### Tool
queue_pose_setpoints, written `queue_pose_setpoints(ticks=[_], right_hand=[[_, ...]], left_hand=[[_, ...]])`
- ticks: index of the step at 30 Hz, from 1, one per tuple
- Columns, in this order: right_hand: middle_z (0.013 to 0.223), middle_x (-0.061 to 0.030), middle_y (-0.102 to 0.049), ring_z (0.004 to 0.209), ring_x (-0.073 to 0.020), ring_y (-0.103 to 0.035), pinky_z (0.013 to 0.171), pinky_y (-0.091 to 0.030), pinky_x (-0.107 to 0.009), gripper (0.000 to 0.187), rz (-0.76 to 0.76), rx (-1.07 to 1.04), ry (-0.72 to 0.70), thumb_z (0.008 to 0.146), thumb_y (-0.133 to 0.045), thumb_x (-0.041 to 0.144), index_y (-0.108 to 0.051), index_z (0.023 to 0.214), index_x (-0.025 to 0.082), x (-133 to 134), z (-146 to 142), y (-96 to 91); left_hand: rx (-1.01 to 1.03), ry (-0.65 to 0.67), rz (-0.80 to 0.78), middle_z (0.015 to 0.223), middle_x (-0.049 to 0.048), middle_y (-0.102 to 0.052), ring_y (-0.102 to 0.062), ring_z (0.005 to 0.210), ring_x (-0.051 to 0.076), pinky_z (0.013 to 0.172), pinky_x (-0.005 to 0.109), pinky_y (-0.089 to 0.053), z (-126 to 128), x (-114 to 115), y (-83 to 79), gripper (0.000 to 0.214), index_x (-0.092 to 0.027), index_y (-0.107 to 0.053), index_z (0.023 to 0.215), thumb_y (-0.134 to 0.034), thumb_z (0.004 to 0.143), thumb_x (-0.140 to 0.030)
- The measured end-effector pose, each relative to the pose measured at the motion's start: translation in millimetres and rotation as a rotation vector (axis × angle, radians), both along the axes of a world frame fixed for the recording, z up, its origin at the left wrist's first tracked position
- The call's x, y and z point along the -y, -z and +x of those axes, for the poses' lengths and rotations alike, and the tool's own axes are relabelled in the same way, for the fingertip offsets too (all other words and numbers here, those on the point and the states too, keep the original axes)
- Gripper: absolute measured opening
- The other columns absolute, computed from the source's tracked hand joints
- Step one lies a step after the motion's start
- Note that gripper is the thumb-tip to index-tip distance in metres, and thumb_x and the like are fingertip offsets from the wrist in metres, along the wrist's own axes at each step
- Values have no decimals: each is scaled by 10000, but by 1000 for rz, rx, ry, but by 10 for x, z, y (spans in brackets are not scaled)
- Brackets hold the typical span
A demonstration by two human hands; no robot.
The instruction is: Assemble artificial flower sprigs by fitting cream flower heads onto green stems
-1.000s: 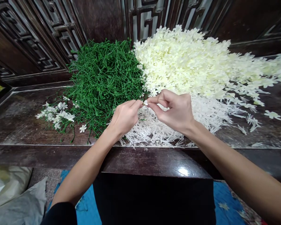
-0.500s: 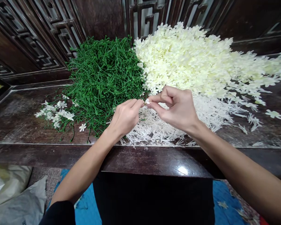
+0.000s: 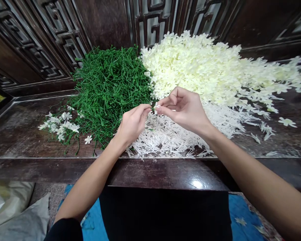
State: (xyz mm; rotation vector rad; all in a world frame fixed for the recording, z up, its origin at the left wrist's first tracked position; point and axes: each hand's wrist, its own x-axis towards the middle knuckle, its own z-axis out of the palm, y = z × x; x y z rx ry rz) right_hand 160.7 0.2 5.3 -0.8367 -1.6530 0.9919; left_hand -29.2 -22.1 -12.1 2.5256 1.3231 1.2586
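Note:
My left hand is closed in a pinch on a green plastic stem, whose tip just shows between the two hands. Thumb and forefinger of my right hand grip a small white artificial flower at that tip. Below the hands spreads a heap of thin white stamen pieces. Behind my left hand rises a pile of green stems; behind my right hand lies a large mound of cream-white petals. A bunch of assembled white flowers rests at the left.
The dark wooden bench runs across the view, with a carved lattice back. Stray petals lie at the right. Pale sacks stand on the floor at lower left, near blue sheeting.
The view has shifted slightly. Both hands stay together at the flower, and my right fingers have changed their grip on it a little.

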Motion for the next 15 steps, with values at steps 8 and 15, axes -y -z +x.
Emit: queue_pose_setpoints(ticks=[8, 15], right_hand=[[737, -13, -626, 817, -223, -708, 724, -615, -398, 420, 51, 47, -24, 746, -789, 331, -383, 685, 238, 17, -15, -14], [677, 26, -556, 809, -217, -719, 715, -613, -378, 429, 76, 17, -42, 757, -772, 283, -351, 685, 245, 42, -39, 23]], left_hand=[[10, 37, 62, 800, 22, -717, -636, 656, 97, 614, 214, -499, -5, 12, 18, 111, -158, -643, 970, -533, 961, -154], [87, 55, 121, 716, -1, -692, -607, 597, 85, 560, 203, -466, 32, 52, 58, 117, -153, -635, 893, -538, 922, -93]])
